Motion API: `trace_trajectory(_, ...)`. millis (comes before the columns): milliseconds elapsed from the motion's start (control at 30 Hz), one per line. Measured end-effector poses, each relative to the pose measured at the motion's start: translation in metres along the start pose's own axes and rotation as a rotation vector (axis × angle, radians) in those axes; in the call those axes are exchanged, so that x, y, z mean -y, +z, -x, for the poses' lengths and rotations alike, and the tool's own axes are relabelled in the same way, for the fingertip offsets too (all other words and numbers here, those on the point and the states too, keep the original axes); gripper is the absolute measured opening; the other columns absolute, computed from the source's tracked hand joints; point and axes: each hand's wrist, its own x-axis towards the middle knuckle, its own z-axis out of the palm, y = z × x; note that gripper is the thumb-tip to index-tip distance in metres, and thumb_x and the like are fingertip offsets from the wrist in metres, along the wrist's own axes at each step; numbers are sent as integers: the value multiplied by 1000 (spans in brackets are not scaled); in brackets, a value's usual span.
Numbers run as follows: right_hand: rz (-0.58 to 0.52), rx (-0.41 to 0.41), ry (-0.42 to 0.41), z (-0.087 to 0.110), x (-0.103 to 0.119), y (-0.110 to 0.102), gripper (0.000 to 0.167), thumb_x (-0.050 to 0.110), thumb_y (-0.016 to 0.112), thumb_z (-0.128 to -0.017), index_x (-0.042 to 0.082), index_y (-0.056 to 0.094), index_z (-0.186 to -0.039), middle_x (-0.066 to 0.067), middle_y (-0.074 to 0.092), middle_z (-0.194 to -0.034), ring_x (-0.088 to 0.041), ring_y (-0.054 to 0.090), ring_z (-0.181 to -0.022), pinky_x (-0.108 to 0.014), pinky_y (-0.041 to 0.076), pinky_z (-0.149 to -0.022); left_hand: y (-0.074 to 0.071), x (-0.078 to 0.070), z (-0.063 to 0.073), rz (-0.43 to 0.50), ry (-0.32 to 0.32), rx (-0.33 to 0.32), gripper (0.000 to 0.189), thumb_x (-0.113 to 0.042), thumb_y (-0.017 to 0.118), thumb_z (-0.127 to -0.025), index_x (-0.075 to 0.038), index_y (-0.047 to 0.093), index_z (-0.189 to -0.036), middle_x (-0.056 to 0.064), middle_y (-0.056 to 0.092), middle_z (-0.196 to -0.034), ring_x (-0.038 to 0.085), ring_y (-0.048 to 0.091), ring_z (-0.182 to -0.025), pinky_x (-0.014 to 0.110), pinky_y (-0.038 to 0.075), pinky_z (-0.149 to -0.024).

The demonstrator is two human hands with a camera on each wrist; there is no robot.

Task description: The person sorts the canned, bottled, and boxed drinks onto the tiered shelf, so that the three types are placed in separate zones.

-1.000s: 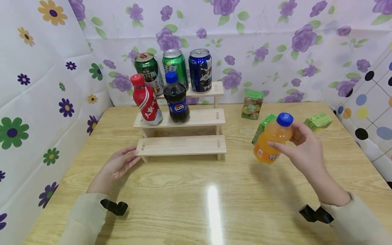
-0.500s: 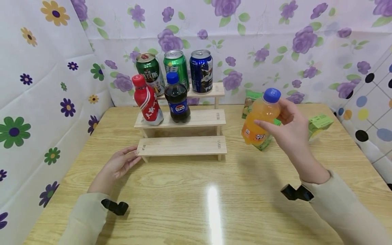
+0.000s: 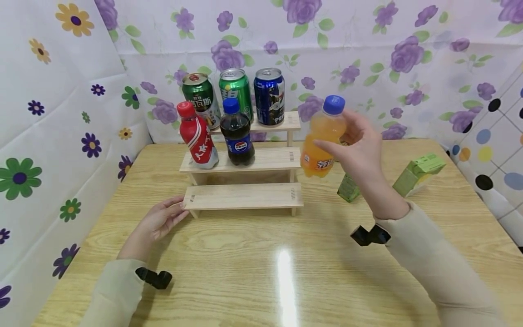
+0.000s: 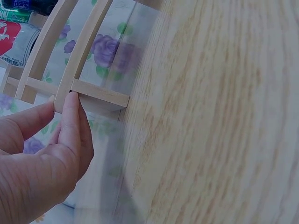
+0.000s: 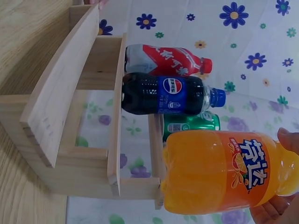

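right hand (image 3: 364,154) grips the orange bottle (image 3: 322,132) (blue cap (image 3: 334,105) uppermost); left hand (image 3: 161,220) pinches the lowest shelf (image 3: 245,196).

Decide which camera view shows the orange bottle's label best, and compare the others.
The right wrist view: the label on the orange bottle appears large and faces the camera. The head view shows it smaller, on the tilted bottle in the right hand. The left wrist view does not show it.

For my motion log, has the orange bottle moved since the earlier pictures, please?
Yes: in the head view, the orange bottle has moved left and up, towards the wooden rack.
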Motion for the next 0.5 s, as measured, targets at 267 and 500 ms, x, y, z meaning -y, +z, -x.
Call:
trace_trajectory(267,1,36,48,-15,-2,18,67,16,84,-73,14,54,-132,-7,63,-120,-14,61,-101,-25,53,-91,1,1,0,-5,-4,1,45,0,49,-98,1,29,-138,-1,63,-99,7,65,-91,17,55,-87)
trace_trajectory(500,-23,49,87,-25,-6,33,74,18,85,-72,10,49,-137,-9,59,-123,-18,59,-108,-29,51,-99,-1,1,0,6,5,6,42,-1,50,-97,0,32,-135,0,63,-99,7,65,-90,17,55,-87)
